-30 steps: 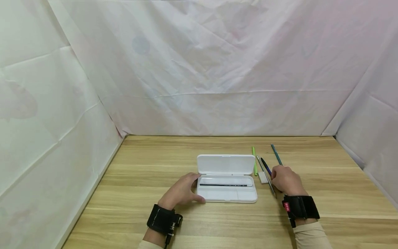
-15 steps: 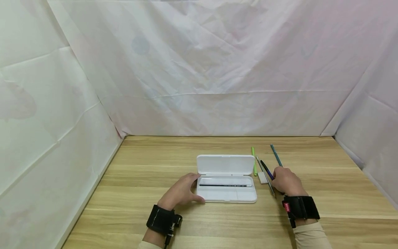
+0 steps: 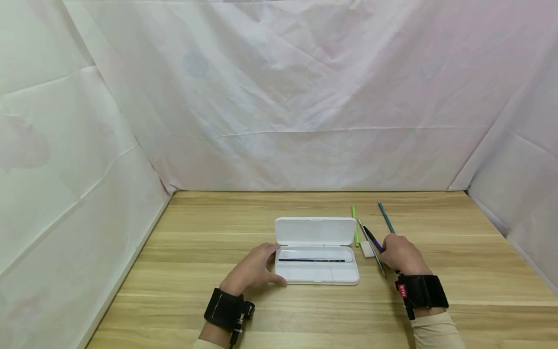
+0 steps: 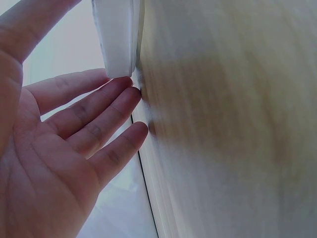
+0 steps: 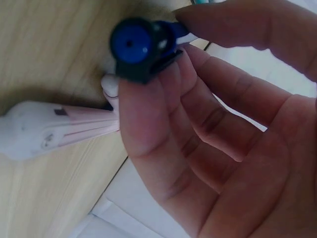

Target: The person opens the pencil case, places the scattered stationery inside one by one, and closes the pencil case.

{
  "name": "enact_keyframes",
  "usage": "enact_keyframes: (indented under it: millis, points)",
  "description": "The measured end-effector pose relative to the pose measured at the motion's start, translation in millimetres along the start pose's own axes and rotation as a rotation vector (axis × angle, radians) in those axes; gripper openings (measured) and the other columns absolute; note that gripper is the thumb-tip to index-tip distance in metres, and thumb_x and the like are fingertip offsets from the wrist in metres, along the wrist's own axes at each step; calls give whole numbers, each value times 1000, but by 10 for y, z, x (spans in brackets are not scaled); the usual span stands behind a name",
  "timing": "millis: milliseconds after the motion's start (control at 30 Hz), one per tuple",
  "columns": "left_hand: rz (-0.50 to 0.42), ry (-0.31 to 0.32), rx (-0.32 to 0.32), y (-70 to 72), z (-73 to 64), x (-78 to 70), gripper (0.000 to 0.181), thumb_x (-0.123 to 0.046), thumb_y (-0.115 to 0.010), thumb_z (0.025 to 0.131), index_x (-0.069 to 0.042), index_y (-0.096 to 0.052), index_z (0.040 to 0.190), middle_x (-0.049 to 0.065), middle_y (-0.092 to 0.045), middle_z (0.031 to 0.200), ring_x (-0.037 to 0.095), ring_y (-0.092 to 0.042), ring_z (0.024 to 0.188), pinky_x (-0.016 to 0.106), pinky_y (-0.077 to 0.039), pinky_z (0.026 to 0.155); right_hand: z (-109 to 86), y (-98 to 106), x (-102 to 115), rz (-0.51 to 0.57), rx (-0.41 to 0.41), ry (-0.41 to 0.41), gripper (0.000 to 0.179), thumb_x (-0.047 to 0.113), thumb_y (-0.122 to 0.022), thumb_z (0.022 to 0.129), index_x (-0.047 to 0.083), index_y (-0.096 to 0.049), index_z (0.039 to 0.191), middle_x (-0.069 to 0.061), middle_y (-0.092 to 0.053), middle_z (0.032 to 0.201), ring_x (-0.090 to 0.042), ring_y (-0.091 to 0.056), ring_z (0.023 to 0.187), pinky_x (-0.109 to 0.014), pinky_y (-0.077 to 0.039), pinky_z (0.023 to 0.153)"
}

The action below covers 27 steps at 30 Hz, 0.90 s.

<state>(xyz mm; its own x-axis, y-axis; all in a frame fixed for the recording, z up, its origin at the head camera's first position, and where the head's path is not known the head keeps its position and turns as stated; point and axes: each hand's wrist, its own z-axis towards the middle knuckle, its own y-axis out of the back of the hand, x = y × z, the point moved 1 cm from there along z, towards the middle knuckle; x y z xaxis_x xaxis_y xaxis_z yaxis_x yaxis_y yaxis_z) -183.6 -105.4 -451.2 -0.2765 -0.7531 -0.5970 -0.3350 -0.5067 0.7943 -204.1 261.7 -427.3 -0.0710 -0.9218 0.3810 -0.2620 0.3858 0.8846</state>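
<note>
A white pencil case (image 3: 305,277) lies with its lid up, a black pencil (image 3: 301,260) in its rear compartment. My left hand (image 3: 252,272) spans the case's left end, thumb at the front corner and outstretched fingers by the hinge side. In the left wrist view those fingertips (image 4: 130,84) meet the case's end. To the right of the case, my right hand (image 3: 403,254) pinches a blue pen (image 3: 375,241) with a dark clip between thumb and fingers. The pen's round blue end (image 5: 131,45) faces the right wrist camera.
Beside the pen, a silver-grey pencil (image 3: 378,263) crosses a white eraser (image 3: 367,250). A green pen (image 3: 354,218) and a teal pencil (image 3: 385,216) lie behind. Close to my right fingers is a pinkish-white pen-like object (image 5: 74,121). White cloth walls (image 3: 314,97) enclose the wooden table (image 3: 218,218).
The blue pen has shifted slightly toward me in my right hand, its far tip now nearer the silver-grey pencil. My left hand and the case stay put.
</note>
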Motion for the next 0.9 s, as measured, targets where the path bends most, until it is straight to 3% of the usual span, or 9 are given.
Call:
enact_keyframes:
  millis: [600, 900]
  points:
    - [-6, 0, 0, -1, -1, 8, 90, -37, -90, 70, -5, -50, 144, 12, -52, 144, 30, -47, 135, 47, -40, 113, -27, 5, 4, -6, -28, 22, 13, 5, -65, 82, 2, -63, 69, -5, -55, 62, -19, -51, 53, -27, -41, 45]
    - [-6, -10, -2, 5, 2, 4, 90, -37, -90, 70, -5, -50, 144, 12, -52, 144, 30, -47, 135, 47, -40, 113, -33, 56, 15, 46, -51, 40, 12, 8, -66, 84, -4, -67, 84, -8, -60, 69, -20, -54, 58, -29, -44, 47]
